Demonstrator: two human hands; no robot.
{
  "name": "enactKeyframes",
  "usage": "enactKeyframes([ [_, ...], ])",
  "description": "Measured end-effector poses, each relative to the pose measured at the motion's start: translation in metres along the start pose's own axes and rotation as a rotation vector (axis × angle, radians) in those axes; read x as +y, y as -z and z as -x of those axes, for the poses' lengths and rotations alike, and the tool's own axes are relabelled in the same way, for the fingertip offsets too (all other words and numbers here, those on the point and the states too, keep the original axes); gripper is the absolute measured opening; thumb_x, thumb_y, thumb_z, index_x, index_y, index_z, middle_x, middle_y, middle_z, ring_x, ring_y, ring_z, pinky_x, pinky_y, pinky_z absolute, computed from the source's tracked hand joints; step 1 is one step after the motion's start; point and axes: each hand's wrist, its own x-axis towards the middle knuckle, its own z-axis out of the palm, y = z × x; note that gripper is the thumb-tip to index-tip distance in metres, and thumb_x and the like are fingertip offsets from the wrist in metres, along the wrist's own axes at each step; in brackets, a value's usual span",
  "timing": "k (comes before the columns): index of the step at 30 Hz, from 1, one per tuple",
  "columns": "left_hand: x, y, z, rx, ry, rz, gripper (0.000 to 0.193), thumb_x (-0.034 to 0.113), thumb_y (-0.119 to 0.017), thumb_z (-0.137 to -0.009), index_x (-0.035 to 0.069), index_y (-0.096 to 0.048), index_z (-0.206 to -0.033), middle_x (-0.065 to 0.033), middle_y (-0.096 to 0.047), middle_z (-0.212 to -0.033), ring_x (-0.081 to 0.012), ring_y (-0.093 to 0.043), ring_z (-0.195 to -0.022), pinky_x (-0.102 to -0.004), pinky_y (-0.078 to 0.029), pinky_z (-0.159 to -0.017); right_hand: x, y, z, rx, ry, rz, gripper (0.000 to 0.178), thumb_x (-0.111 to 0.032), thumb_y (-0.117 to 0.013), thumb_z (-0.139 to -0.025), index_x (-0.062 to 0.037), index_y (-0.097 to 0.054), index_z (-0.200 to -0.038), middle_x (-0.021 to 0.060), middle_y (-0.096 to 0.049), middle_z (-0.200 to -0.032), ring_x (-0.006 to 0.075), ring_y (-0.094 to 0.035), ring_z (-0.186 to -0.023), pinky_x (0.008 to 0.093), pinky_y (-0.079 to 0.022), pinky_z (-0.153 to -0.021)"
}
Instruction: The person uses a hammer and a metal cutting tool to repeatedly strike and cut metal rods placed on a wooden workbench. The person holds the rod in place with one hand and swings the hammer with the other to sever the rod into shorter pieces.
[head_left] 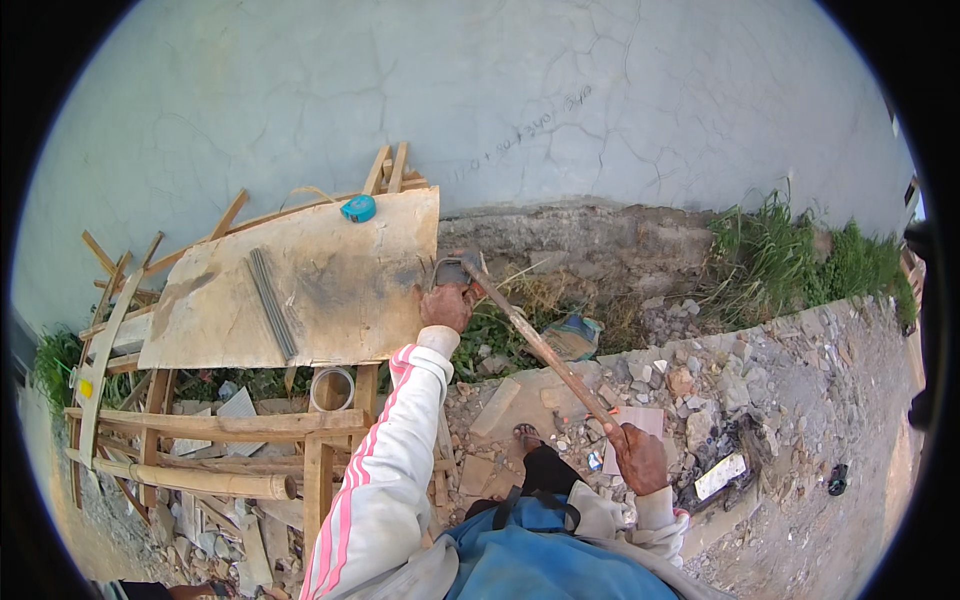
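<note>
Bar, long & brown (541, 346), runs diagonally from the plywood sheet's R edge down to the R side of the body, w/ L hand (447, 306) at the upper end & R hand (641, 460) near the lower; wide spacing prob. for leverage, R hand doing the swing, L hand steadying. Plywood sheet (205, 325) sits on a rough timber frame (215, 426), presumably to give a bench-height surface. Thin steel rods (269, 305) lie bunched & roughly parallel on it, likely to stay w/in L hand's reach; teal tape measure (358, 208) is near the wall-side edge, prob. parked out of the way. As for fingers: R hand's are wrapped & clamped round the bar, its end by the fist. L hand's are curled in at the sheet's edge, just below the bar's upper end; a thin grey curved piece (447, 260) arcs just beyond the knuckles. Can't tell if those fingers are clamped on it, as the grip's underside is hidden.
</note>
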Motion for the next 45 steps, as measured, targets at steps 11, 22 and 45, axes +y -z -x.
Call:
enactKeyframes([
  [11, 0.008, 0.001, 0.010, 0.060, 0.061, 0.076, 0.024, 0.040, -0.062, -0.089, 0.027, -0.080, -0.096, -0.0158, -0.073, -0.085, -0.0371, -0.071, -0.083, -0.0566, -0.028, -0.116, 0.062, 0.021, -0.063, -0.167, 0.092, -0.265, 0.067, -0.058, -0.055, -0.099, 0.0027, -0.056, -0.068, 0.0182, -0.050, -0.059, 0.0311, -0.049, -0.054, 0.0462, -0.039, -0.055],
  [22, -0.007, 0.025, 0.009, 0.292, 0.231, -0.143, 0.022, 0.027, -0.064, -0.087, 0.006, -0.068, -0.096, -0.0150, -0.067, -0.104, -0.0352, -0.064, -0.099, -0.0491, -0.049, -0.090, 0.027, -0.019, -0.172, -0.271, 0.294, -1.039, 0.051, -0.051, -0.075, -0.090, -0.0055, -0.055, -0.077, -0.0042, -0.047, -0.066, 0.0075, -0.042, -0.063, 0.0274, -0.036, -0.055],
  [45, 0.076, -0.028, 0.154, 0.157, 0.564, 0.448, 0.022, 0.014, -0.067, -0.081, 0.000, -0.064, -0.097, -0.0221, -0.066, -0.092, -0.0421, -0.063, -0.088, -0.0493, -0.050, -0.079, 0.027, -0.149, -0.342, -0.588, 0.403, -1.011, 0.040, -0.040, -0.065, -0.100, -0.0096, -0.049, -0.079, -0.0027, -0.045, -0.064, 0.0058, -0.043, -0.050, 0.0242, -0.037, -0.045],
])
